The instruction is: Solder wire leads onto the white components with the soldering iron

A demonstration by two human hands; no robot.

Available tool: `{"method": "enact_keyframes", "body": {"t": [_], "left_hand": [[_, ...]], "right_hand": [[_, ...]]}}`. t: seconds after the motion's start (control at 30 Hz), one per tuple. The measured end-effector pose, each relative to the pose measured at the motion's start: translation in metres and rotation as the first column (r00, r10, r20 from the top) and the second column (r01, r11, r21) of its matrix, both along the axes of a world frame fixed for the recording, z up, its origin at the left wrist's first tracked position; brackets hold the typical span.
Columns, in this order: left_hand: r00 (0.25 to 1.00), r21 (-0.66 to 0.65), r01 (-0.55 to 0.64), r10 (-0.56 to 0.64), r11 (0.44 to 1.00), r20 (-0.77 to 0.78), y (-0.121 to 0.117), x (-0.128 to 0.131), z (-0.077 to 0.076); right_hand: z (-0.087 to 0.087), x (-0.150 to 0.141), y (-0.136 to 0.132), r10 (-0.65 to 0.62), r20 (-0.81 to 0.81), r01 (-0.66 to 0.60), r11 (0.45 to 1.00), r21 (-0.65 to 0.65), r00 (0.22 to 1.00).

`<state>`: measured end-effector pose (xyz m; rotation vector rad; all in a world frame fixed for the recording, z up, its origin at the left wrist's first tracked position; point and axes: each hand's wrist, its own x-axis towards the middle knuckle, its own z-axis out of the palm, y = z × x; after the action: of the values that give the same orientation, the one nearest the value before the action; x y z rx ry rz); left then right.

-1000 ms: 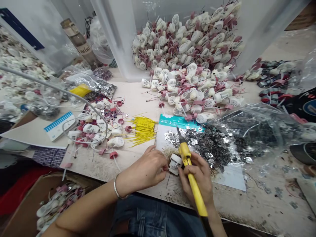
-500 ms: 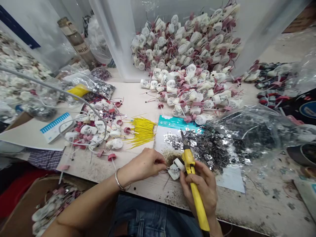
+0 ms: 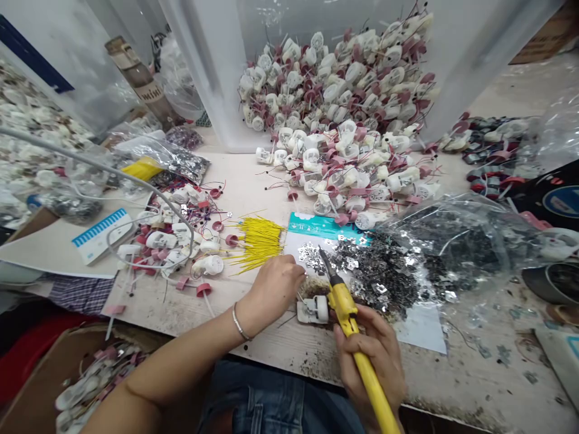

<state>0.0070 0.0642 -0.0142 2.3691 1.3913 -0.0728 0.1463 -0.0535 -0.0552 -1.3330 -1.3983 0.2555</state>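
My right hand [image 3: 373, 355] is wrapped round the yellow handle of what looks like a soldering iron [image 3: 346, 307]; its dark pointed tip is up and forward, over small shiny metal pieces [image 3: 312, 256]. A white plastic part with a round housing [image 3: 313, 310] lies on the table, just left of the right fingertips; whether they touch it I cannot tell. My left hand [image 3: 277, 286] is closed in a pinch above that part. Something thin shows below its fingertips, too small to name. Left of the metal pieces is a fan of yellow wires [image 3: 260, 241].
A clear bin [image 3: 212, 90] full of white and pink parts stands at the back, with a heap of parts [image 3: 353, 163] before it. More parts [image 3: 167, 238] and a looping grey cable [image 3: 149, 181] are at left. A dark metal pile [image 3: 384, 271] and clear bag [image 3: 470, 235] are at right.
My left hand has risen and moved forward, off the side of the white part. That part has turned and now lies level on the table. The iron has tilted further left.
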Motion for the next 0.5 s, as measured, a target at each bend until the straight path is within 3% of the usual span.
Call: {"method": "enact_keyframes", "body": {"t": [0.1, 0.23, 0.3, 0.4, 0.5], "left_hand": [[0.998, -0.028, -0.054, 0.055, 0.998, 0.022, -0.002, -0.006, 0.001], [0.992, -0.066, -0.117, 0.12, 0.991, 0.047, 0.004, -0.002, -0.001], [0.995, -0.081, -0.082, 0.086, 0.993, 0.046, 0.007, 0.0, -0.001], [1.0, 0.022, 0.01, -0.011, 1.0, 0.026, 0.006, 0.0, -0.003], [0.991, 0.094, 0.136, -0.133, 0.986, -0.031, -0.003, -0.005, -0.005]], "right_hand": [[0.001, 0.003, 0.001, -0.02, 0.007, 0.021, 1.0, -0.011, 1.0], [0.003, 0.0, 0.005, 0.058, -0.001, -0.058, 0.998, -0.036, 0.998], [0.003, 0.001, 0.004, 0.071, -0.01, -0.071, 0.996, -0.046, 0.997], [-0.001, 0.009, -0.005, -0.006, -0.005, 0.006, 0.999, -0.034, 1.0], [-0.007, 0.021, -0.019, 0.005, 0.104, -0.004, 1.0, -0.005, 0.995]]}}
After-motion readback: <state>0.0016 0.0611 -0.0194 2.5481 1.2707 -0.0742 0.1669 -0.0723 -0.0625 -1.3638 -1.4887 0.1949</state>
